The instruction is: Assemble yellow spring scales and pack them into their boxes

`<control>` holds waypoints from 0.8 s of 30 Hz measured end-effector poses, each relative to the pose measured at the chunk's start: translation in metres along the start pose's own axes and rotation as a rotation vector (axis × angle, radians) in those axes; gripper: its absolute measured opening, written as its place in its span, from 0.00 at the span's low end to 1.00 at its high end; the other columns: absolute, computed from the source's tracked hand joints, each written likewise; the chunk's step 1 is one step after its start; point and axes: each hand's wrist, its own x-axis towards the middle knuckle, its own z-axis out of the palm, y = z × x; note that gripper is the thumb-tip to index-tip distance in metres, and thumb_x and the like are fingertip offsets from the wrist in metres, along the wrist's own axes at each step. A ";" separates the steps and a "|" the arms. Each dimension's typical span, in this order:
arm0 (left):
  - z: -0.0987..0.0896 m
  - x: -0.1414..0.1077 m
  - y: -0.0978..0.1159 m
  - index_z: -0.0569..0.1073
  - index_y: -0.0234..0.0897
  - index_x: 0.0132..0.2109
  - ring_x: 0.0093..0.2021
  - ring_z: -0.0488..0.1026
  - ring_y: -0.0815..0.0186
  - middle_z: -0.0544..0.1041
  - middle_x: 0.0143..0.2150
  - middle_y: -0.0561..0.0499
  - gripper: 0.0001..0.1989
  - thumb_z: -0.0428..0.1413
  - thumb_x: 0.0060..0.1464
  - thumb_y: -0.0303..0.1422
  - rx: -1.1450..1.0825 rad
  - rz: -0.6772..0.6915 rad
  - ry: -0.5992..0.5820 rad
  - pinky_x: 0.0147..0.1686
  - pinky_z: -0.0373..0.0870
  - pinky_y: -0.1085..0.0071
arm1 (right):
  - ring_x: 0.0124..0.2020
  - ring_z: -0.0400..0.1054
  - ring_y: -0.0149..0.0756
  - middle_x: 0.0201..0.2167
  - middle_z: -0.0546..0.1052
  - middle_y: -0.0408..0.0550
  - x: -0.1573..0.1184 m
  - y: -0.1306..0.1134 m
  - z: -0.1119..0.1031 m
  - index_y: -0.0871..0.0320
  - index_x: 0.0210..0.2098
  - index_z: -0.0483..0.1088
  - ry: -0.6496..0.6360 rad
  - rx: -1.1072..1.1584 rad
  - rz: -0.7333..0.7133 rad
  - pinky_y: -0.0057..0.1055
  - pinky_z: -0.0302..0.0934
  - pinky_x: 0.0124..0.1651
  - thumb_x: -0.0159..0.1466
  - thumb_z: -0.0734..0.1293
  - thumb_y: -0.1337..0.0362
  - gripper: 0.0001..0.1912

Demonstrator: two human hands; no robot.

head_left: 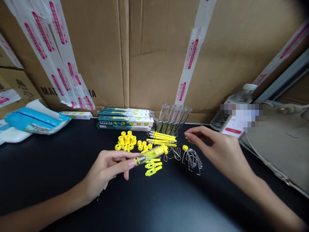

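Observation:
My left hand (109, 170) grips a tubular spring scale (149, 154), a clear tube with yellow parts, a metal spring and a yellow cap at its upper right end. The tube is tilted above the table. A small hook dangles below that hand. My right hand (212, 146) hovers with bent fingers and thumb slightly apart, and nothing shows between them. Just below its fingertips lies a small yellow ring cap (185, 148), beside a heap of bent metal wire hooks (192, 159). Yellow flat pieces with holes (152, 170) lie under the tube, partly hidden by it.
Yellow caps (127, 139) and small yellow rings (140, 147) cluster behind my left hand. Yellow rods with springs (163, 138) lie before upright clear tubes (172, 119). Printed boxes (125, 119) are stacked alongside. A bottle (231, 103) and bag (282, 138) stand right; a blue packet (36, 119) lies left.

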 end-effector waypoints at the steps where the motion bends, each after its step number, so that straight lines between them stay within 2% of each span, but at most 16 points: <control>1: 0.000 0.000 0.000 0.83 0.36 0.48 0.10 0.50 0.80 0.73 0.17 0.55 0.18 0.63 0.53 0.40 0.005 0.001 -0.001 0.06 0.40 0.81 | 0.32 0.78 0.42 0.35 0.84 0.47 0.004 0.009 -0.006 0.54 0.39 0.77 -0.060 -0.093 -0.022 0.36 0.69 0.38 0.66 0.66 0.57 0.10; 3: 0.000 0.001 0.000 0.84 0.36 0.48 0.10 0.50 0.80 0.73 0.17 0.55 0.17 0.63 0.53 0.39 0.014 0.010 0.004 0.06 0.39 0.81 | 0.33 0.79 0.42 0.36 0.84 0.46 0.010 0.024 -0.014 0.53 0.40 0.79 -0.183 -0.199 -0.035 0.35 0.68 0.37 0.66 0.66 0.59 0.10; 7: 0.000 0.000 0.001 0.84 0.36 0.47 0.11 0.50 0.79 0.73 0.17 0.55 0.16 0.63 0.54 0.39 0.015 0.028 0.006 0.06 0.40 0.81 | 0.30 0.77 0.40 0.32 0.84 0.45 0.010 0.039 -0.007 0.52 0.36 0.81 -0.249 -0.215 -0.033 0.33 0.66 0.33 0.62 0.70 0.58 0.08; 10: 0.001 -0.001 0.002 0.84 0.36 0.47 0.12 0.51 0.79 0.73 0.17 0.55 0.16 0.63 0.53 0.39 0.012 0.015 0.018 0.07 0.41 0.82 | 0.30 0.76 0.42 0.28 0.83 0.46 0.006 0.036 0.008 0.53 0.34 0.81 -0.254 -0.212 -0.031 0.34 0.66 0.33 0.59 0.73 0.59 0.06; 15: 0.001 -0.001 0.002 0.83 0.35 0.48 0.11 0.50 0.79 0.73 0.17 0.55 0.18 0.64 0.53 0.40 0.009 0.001 0.012 0.06 0.40 0.81 | 0.32 0.76 0.45 0.30 0.82 0.48 0.004 0.025 0.020 0.55 0.32 0.80 -0.210 -0.130 -0.024 0.38 0.69 0.38 0.57 0.72 0.67 0.04; 18: 0.000 0.000 0.000 0.83 0.36 0.48 0.10 0.50 0.80 0.73 0.17 0.55 0.18 0.64 0.53 0.40 0.001 0.008 0.007 0.06 0.39 0.81 | 0.35 0.78 0.43 0.35 0.83 0.48 0.003 0.015 0.019 0.56 0.40 0.78 -0.157 -0.040 -0.004 0.38 0.71 0.42 0.61 0.70 0.65 0.07; 21: 0.000 0.000 -0.002 0.83 0.37 0.48 0.10 0.49 0.80 0.73 0.17 0.55 0.17 0.63 0.53 0.39 -0.004 0.024 0.003 0.06 0.38 0.81 | 0.39 0.79 0.39 0.43 0.82 0.50 -0.003 -0.001 0.016 0.56 0.48 0.73 -0.124 0.154 0.018 0.33 0.74 0.44 0.65 0.68 0.59 0.14; 23: 0.000 0.000 -0.001 0.84 0.37 0.48 0.10 0.49 0.80 0.73 0.17 0.55 0.16 0.63 0.54 0.39 0.002 0.033 -0.010 0.06 0.38 0.81 | 0.41 0.78 0.38 0.43 0.81 0.49 -0.009 -0.014 0.016 0.56 0.43 0.75 -0.148 0.488 0.080 0.31 0.74 0.45 0.62 0.72 0.57 0.12; 24: 0.000 0.000 -0.001 0.84 0.37 0.48 0.10 0.50 0.80 0.74 0.17 0.55 0.16 0.63 0.54 0.39 0.007 0.034 -0.014 0.06 0.38 0.81 | 0.42 0.77 0.37 0.42 0.81 0.48 -0.011 -0.021 0.016 0.55 0.39 0.77 -0.161 0.572 0.078 0.29 0.73 0.46 0.62 0.73 0.57 0.10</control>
